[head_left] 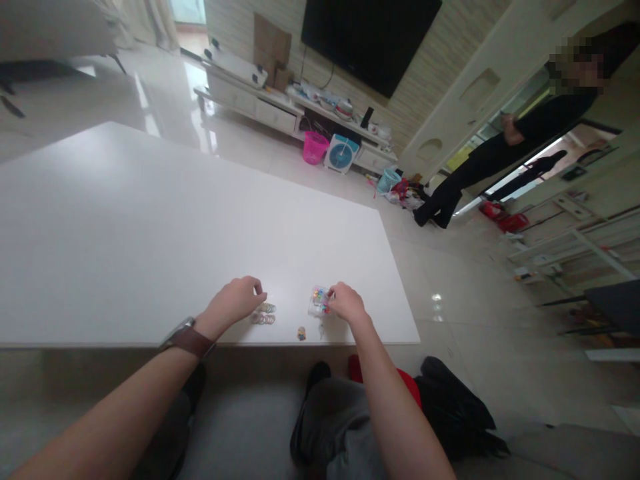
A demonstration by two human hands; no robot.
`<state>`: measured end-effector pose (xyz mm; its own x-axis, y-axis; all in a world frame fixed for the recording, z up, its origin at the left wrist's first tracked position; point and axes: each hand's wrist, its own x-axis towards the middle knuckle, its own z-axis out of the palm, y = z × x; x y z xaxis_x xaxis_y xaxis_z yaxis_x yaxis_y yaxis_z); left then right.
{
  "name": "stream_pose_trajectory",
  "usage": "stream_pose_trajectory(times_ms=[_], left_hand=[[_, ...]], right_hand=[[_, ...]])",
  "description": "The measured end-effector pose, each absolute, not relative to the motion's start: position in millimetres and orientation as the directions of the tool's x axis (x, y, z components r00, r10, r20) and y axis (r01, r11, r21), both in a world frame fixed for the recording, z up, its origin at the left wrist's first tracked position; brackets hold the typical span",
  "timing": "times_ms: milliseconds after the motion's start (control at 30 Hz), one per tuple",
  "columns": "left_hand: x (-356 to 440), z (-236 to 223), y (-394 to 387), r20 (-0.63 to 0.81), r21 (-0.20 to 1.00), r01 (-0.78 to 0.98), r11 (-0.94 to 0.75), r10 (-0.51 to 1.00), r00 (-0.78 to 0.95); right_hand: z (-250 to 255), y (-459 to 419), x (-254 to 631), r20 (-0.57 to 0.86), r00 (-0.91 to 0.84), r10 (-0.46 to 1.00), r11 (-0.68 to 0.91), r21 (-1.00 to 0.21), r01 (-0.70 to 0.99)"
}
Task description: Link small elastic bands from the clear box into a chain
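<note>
On the table (200, 233), right hand (347, 303) partly hides box (315, 308).

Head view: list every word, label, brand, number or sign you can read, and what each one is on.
No text can be read in this view.
Television: any brand mark is too small to read.
Wristwatch: nothing on its face can be made out.
Clear box: no legible label.
Cardboard: no legible print.

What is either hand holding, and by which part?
Cannot tell: the right hand is at the right side of the small, clear plastic box; the left hand is near pale, round pieces.
</note>
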<state>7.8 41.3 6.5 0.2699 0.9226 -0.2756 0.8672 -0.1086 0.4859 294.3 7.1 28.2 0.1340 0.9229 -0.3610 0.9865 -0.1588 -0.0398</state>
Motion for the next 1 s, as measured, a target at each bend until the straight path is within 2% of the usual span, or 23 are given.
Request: stream_pose_trajectory(times_ms=[533,1000], left_hand=[[7,3,44,-0.298,0.481,0.871,-0.099,0.916,0.269],[4,-8,49,-0.229,0.575,0.812,-0.104,0.932,0.281]], right_hand=[[17,12,287,-0.454,0.070,0.888,-0.084,-0.010,0.996],[17,13,293,-0.315,0.083,0.945,-0.120,-0.101,0.988]])
